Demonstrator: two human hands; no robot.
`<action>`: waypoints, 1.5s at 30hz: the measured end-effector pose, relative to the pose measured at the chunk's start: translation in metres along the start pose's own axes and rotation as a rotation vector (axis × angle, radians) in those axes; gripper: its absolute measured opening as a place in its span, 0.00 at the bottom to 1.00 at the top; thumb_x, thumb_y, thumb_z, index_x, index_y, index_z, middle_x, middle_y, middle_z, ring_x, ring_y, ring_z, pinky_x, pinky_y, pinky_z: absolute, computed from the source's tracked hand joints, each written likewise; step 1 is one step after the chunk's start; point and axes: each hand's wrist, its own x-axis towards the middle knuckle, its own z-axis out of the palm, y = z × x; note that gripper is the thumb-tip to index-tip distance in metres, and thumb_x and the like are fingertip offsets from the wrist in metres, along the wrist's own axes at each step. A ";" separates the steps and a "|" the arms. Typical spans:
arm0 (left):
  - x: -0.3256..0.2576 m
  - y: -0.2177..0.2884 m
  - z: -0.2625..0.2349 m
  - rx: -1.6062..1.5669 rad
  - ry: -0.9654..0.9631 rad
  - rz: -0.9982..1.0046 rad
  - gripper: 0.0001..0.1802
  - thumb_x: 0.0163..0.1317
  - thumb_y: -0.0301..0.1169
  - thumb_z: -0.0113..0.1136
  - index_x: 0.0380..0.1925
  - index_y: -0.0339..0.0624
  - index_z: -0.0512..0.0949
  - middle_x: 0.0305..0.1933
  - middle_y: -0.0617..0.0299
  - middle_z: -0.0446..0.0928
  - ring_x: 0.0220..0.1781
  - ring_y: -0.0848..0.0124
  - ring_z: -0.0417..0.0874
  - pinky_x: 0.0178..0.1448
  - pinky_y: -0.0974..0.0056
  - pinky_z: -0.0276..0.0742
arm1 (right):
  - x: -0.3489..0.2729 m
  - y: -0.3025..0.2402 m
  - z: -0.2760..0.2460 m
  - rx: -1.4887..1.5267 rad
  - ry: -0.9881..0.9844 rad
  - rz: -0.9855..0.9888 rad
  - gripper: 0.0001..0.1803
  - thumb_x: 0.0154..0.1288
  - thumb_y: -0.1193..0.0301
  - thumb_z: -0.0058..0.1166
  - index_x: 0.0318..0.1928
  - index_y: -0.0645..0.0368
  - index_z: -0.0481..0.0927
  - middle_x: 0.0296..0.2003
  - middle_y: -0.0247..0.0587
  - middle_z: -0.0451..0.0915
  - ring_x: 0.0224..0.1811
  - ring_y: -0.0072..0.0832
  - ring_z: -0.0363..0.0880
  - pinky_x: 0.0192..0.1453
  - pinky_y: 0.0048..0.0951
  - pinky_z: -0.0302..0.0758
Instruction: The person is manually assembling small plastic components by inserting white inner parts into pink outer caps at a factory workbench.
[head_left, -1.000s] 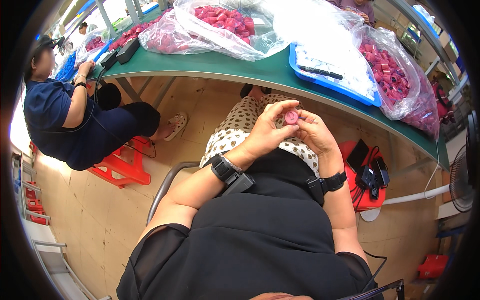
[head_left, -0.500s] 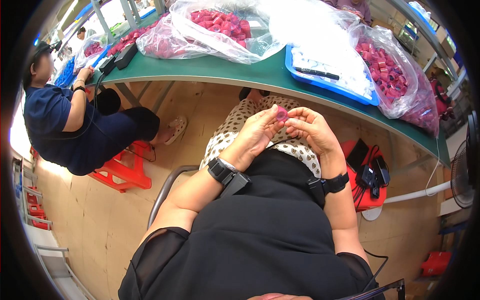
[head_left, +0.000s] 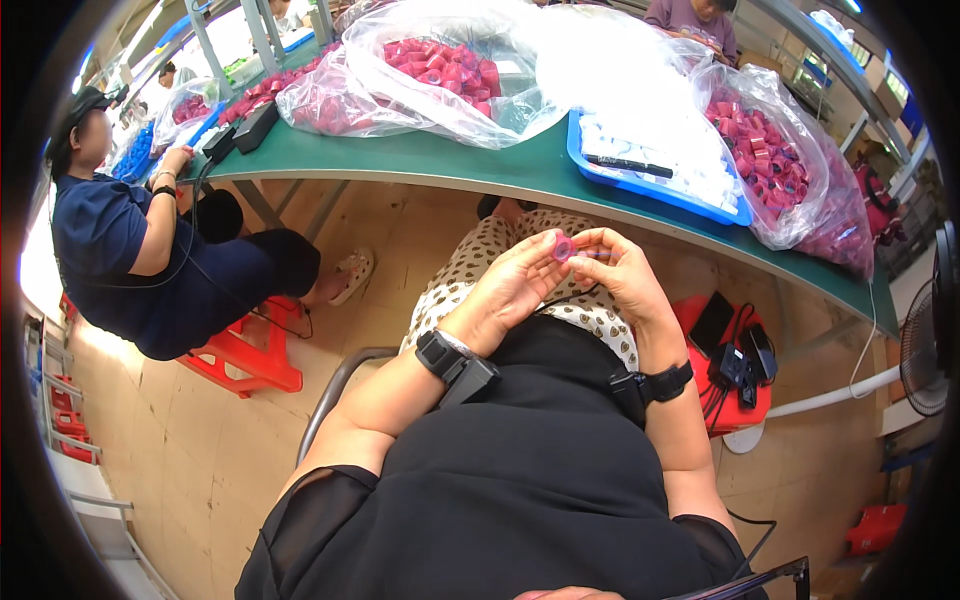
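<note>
Over my lap, a small pink plastic ring point(head_left: 563, 248) with a round opening is held between my two hands. My left hand point(head_left: 510, 288) pinches it from the left with thumb and fingertips, the other fingers curled beneath. My right hand point(head_left: 625, 278) is closed at the ring's right edge, its thumb tip against or very near it. Between the right fingers shows a thin bluish sliver, too small to name. Beyond my hands, on the green table point(head_left: 400, 160), lies a clear plastic bag point(head_left: 515, 115) full of similar pink pieces point(head_left: 440, 68).
A blue tray point(head_left: 655, 200) of white pieces, with a black marker point(head_left: 628, 165) on top, sits near the table edge. Another bag of pink pieces point(head_left: 765, 160) stands right. A red stool point(head_left: 690, 310) bears black devices; a fan point(head_left: 925, 325) is beyond. A co-worker point(head_left: 120, 240) sits left.
The pink ring has turned a little and moved slightly down in my fingers. My right fingers have shifted, and a bluish sliver now shows between them. The view has tilted slightly.
</note>
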 end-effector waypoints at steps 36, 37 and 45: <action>-0.006 0.014 0.024 0.274 -0.177 -0.056 0.12 0.64 0.25 0.52 0.47 0.34 0.75 0.47 0.58 0.77 0.48 0.74 0.78 0.52 0.68 0.76 | -0.004 -0.015 0.004 -0.561 -0.028 -0.358 0.22 0.57 0.71 0.62 0.53 0.62 0.76 0.53 0.46 0.75 0.55 0.33 0.74 0.58 0.30 0.71; -0.009 0.015 0.032 0.319 -0.155 -0.036 0.12 0.64 0.25 0.52 0.46 0.35 0.75 0.46 0.60 0.77 0.47 0.75 0.79 0.50 0.69 0.76 | -0.005 -0.017 0.005 -0.559 -0.031 -0.354 0.22 0.57 0.71 0.62 0.53 0.62 0.76 0.53 0.46 0.75 0.55 0.33 0.74 0.58 0.30 0.71; -0.007 0.007 0.038 0.585 -0.055 0.156 0.14 0.66 0.25 0.47 0.50 0.33 0.70 0.46 0.59 0.76 0.47 0.75 0.77 0.52 0.69 0.74 | -0.002 -0.016 0.015 -0.629 0.043 -0.491 0.23 0.53 0.79 0.61 0.52 0.60 0.77 0.52 0.44 0.77 0.50 0.33 0.78 0.52 0.29 0.76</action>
